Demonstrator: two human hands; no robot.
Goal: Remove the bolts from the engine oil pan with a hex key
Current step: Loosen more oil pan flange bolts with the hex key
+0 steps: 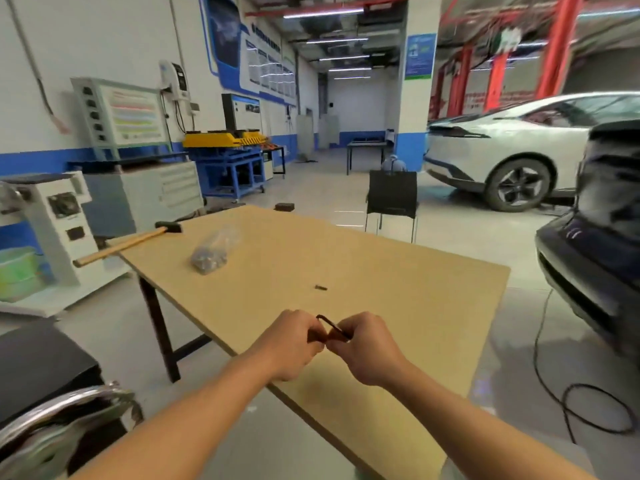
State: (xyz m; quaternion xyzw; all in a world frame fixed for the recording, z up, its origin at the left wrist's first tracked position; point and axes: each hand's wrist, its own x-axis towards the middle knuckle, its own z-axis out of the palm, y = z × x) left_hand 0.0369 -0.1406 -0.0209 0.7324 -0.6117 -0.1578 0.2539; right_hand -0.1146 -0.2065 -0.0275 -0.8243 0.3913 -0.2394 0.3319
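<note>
The wooden worktop (381, 265) carries a hammer (128, 244) overhanging its far left corner, a clear bag (213, 251) of small metal parts beside it, and one dark bolt (321, 288) lying alone near the middle; no oil pan can be identified. Above the near edge, the left hand (291, 344) and right hand (367, 348), fingers curled, together pinch the dark L-shaped hex key (330, 325). The key is judged light, thin and rigid, and best gripped on its long arm for leverage.

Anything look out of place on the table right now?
The hammer lies with its handle sticking out past the table's left edge, so a knock could tip it. One small dark piece lies loose mid-table.
</note>
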